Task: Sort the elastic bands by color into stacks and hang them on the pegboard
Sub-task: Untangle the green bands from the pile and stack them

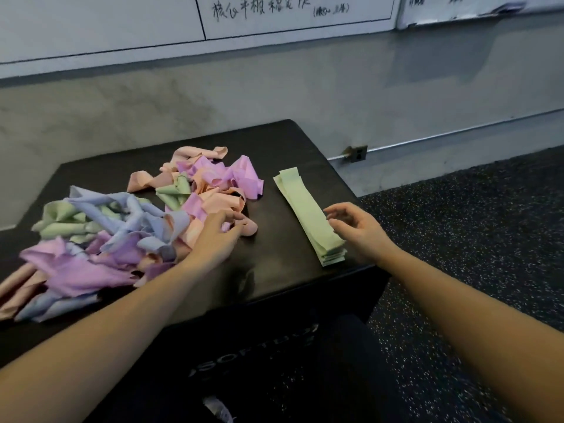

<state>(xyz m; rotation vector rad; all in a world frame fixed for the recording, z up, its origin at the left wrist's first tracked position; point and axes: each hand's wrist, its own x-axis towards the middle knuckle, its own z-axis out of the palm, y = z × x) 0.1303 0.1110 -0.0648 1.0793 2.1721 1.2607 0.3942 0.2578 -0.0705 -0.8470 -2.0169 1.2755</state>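
The left hand's (218, 232) fingers (235, 228) curl into the near right edge of the tangled heap of pink, peach, blue and green elastic bands (131, 227) on the black desk (274, 270), though whether they pinch a band I cannot tell. The right hand (355, 228) hovers released, fingers loosely spread, just beside the near end of the flat stack of pale green bands (308, 212), whose long axis runs away from the person. The heap lies left of that stack and runs off the left edge of view; no pegboard shows.

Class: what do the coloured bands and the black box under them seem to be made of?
Bands: soft matte fabric or thin latex, since they crumple, curl and fold flat in the green stack. Black box: probably vinyl-covered foam, with a dull sheen and rounded edges.
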